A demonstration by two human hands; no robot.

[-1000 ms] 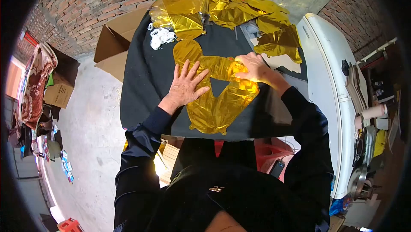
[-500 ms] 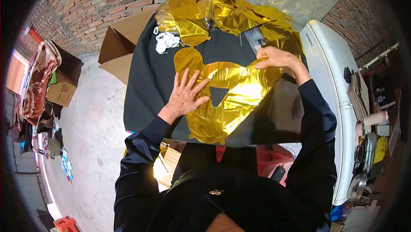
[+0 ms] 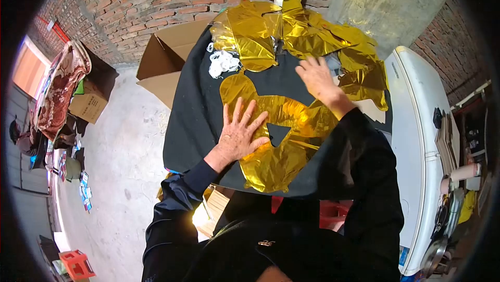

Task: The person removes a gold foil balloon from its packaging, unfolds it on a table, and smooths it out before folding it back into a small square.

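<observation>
A flat gold foil balloon (image 3: 284,126) with a triangular hole lies on a black-covered table (image 3: 192,105). My left hand (image 3: 240,132) rests flat on its left side, fingers spread. My right hand (image 3: 316,76) is stretched over the table's far part, fingers apart, holding nothing, close to a heap of gold foil balloons (image 3: 297,34) at the back edge.
A small white bundle (image 3: 223,63) lies by the heap. An open cardboard box (image 3: 166,58) stands left of the table by a brick wall (image 3: 151,1). A white appliance (image 3: 416,126) stands to the right, with a cluttered shelf beyond. Bare concrete floor lies to the left.
My right hand let go of the balloon's right edge and moved up toward the heap. The balloon now lies flatter. My left hand stayed pressed on it.
</observation>
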